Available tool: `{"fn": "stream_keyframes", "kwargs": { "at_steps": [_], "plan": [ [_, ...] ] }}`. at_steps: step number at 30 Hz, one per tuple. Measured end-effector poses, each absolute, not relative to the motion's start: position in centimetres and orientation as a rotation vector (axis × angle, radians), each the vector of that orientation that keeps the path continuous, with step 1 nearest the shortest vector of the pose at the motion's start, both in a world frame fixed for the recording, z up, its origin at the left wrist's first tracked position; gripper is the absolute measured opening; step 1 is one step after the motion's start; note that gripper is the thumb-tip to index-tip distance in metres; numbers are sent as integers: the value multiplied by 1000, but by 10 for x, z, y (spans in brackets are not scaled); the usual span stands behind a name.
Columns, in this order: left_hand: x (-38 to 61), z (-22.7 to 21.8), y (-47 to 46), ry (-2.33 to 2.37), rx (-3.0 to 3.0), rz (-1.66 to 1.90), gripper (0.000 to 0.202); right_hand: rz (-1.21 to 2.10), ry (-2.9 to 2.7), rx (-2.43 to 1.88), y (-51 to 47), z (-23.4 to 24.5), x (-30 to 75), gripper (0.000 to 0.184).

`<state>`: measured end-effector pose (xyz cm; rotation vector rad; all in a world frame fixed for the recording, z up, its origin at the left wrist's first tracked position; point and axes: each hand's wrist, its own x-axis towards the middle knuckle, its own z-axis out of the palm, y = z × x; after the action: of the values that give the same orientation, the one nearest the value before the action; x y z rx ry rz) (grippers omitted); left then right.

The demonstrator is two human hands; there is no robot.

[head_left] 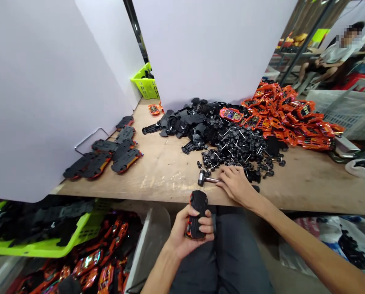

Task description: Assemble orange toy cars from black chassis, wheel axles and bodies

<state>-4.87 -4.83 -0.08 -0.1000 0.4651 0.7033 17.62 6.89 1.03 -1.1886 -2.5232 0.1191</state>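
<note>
A person's left hand (188, 232) grips a toy car (197, 214) above dark trousers, just off the edge of a wooden surface (292, 183), its black base facing up and a strip of orange body showing; the left fingers (205, 218) are clenched around it. The right hand (235, 185) lies on the surface, its fingers (231, 173) over the end of a small steel hammer (205, 178), though whether they are gripping it cannot be told. Beyond the hammer rise a heap of wheels on axles (237, 149), a heap of black bases (185, 122) and a larger heap of orange bodies (286, 114), too many to count. About seven assembled cars (125, 160) lie base up at the left, and two loose orange bodies (154, 109) sit near the back. A lime basket (145, 83) behind the surface holds black parts. Below the edge, a second lime basket (44, 241) holds black bases, beside a bin (90, 265) of orange bodies. A bag (323, 241) at lower right holds black parts. A seated co-worker (332, 57) shows at upper right.
</note>
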Motion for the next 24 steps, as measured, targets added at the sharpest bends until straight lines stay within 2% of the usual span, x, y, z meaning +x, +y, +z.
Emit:
{"fn": "stream_keyframes", "kwargs": {
  "at_steps": [4, 7, 10, 13, 18, 24],
  "plan": [
    [-49, -17, -41, 368, -288, 773, 30, 495, -2480, -1114, 60, 26, 176, 20],
    [-51, -19, -38, 350, -371, 773, 32, 686, -2414, -1021, 47, 42, 175, 36],
    [-54, -16, -35, 347, -440, 721, 36, 635, -2340, -962, 33, 45, 174, 46],
    [-56, -14, -33, 356, -450, 703, 37, 590, -2230, -996, 23, 35, 170, 48],
    [-58, -15, -33, 333, -429, 686, 35, 624, -2387, -944, 20, 25, 169, 55],
    [-59, -15, -33, 339, -458, 680, 38, 639, -2383, -994, 16, 30, 178, 54]
  ]
}}
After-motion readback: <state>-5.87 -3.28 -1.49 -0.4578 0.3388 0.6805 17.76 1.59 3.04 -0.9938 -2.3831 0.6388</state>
